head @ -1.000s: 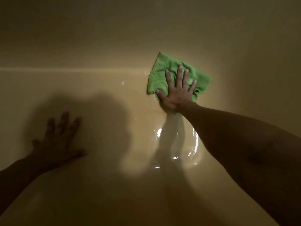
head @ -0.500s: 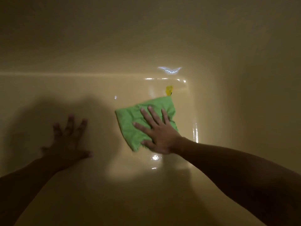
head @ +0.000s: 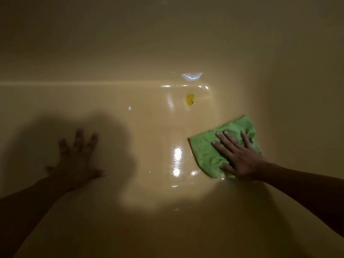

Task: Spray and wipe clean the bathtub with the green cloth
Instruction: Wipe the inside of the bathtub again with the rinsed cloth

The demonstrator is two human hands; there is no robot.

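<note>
My right hand (head: 242, 157) lies flat on the green cloth (head: 206, 151), fingers straight and spread, pressing it to the floor of the bathtub (head: 149, 220). That grip is released, with nothing curled round the fabric. The cloth sits below and to the right of the yellow mark (head: 190, 99), near it but apart. It is bright green and crumpled, with one corner pointing away from me and its near corner just under my thumb.

The crease (head: 74, 83) where floor meets far wall runs just above the yellow mark and straight off to its left. To the right of the mark the floor curves up into the side wall, and the cloth's right edge lies close to that curve. Below the mark a wet sheen (head: 177, 157) glints just left of the cloth. Bare floor stretches left of the mark, with a small white fleck (head: 129, 108) on it.

My left hand (head: 78, 161) rests well below and left of the mark, in shadow, palm down and fingers splayed. Its grip is released too.
</note>
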